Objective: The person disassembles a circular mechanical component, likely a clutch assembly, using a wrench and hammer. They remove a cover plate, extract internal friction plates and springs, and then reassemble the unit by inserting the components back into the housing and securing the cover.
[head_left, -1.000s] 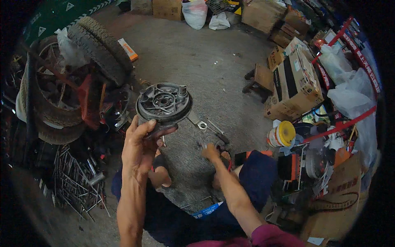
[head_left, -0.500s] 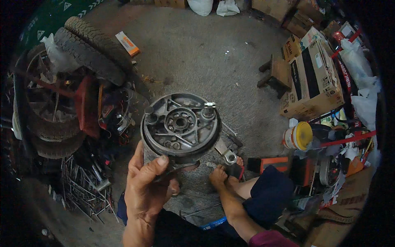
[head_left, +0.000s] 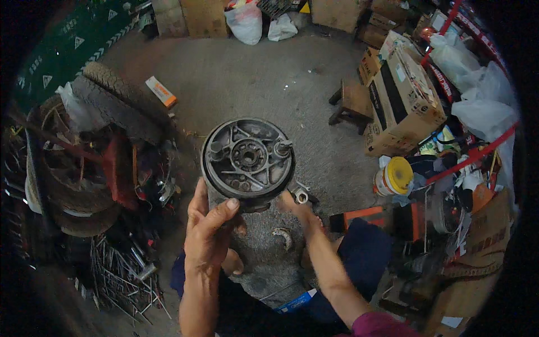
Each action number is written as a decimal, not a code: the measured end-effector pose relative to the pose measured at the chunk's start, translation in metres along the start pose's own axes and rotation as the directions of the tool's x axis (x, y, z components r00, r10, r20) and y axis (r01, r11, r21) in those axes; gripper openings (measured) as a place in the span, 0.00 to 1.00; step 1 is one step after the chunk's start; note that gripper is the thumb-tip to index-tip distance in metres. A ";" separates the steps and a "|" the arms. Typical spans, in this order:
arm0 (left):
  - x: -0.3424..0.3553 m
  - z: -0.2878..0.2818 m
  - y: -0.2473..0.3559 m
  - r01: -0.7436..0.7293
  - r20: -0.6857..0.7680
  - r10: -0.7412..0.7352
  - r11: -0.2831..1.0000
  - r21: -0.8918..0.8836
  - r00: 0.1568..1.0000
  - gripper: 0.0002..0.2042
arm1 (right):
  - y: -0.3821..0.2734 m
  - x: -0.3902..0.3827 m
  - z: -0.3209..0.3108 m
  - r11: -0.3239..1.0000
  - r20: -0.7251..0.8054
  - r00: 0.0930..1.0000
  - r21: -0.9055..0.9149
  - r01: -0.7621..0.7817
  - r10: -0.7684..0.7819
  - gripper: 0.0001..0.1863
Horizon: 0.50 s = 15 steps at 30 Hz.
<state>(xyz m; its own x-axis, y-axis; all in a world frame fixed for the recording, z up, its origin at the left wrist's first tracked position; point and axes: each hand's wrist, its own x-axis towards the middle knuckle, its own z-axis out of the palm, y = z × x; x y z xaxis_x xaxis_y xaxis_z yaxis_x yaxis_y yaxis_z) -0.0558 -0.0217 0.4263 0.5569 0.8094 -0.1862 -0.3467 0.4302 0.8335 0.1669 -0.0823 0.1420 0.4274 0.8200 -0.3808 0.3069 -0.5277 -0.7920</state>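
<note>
My left hand (head_left: 210, 224) holds up a round grey metal brake plate (head_left: 247, 185), its thumb over the near rim and its fingers round the left side and underneath. Two posts, a ribbed face and a central hole show on the plate. A metal lever (head_left: 301, 195) juts from its lower right. Beside that lever is my right hand (head_left: 293, 205), smeared by motion; its fingers are partly hidden behind the plate, and whether they grip anything cannot be made out. On the ground below lies a curved brake shoe (head_left: 282, 238).
Tyres and wheels (head_left: 84, 168) are piled at the left, above a heap of metal rods (head_left: 126, 275). A wooden stool (head_left: 353, 104), a large carton (head_left: 401, 106) and a yellow-lidded bucket (head_left: 396, 177) stand to the right. A blue box (head_left: 297, 300) lies close by my legs.
My right hand has risen from low by the floor to the plate's lower right side. The left hand keeps its hold on the plate. The brake shoe is now in plain view; the whole view has shifted.
</note>
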 end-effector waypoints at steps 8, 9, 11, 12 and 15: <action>0.001 0.024 -0.010 -0.060 0.155 0.087 0.983 -0.174 0.984 0.30 | -0.194 -0.056 -0.170 0.683 0.142 0.922 0.713 0.157 -0.360 0.19; 0.001 0.016 -0.006 -0.049 0.165 0.076 0.985 -0.165 0.983 0.31 | -0.216 -0.081 -0.167 0.715 0.208 0.901 0.684 0.144 -0.380 0.17; 0.004 0.012 -0.007 -0.001 0.215 0.019 0.997 -0.081 0.976 0.29 | -0.216 -0.110 -0.168 0.691 0.266 0.868 0.714 0.115 -0.419 0.15; 0.005 0.014 -0.010 0.024 0.239 -0.015 0.999 -0.036 0.971 0.29 | -0.210 -0.122 -0.159 0.699 0.105 0.940 0.697 0.164 -0.325 0.15; 0.009 0.022 -0.013 0.033 0.300 -0.059 0.995 0.091 0.952 0.27 | -0.195 -0.132 -0.148 0.611 -0.036 0.970 0.771 0.180 -0.240 0.18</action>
<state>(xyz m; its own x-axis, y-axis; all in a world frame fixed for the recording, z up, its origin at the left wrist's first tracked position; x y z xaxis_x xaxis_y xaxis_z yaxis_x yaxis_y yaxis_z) -0.0297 -0.0291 0.4258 0.7775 0.6250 -0.0704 -0.2578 0.4187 0.8708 0.1767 -0.1208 0.4178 0.3714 0.9142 -0.1623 -0.3913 -0.0044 -0.9202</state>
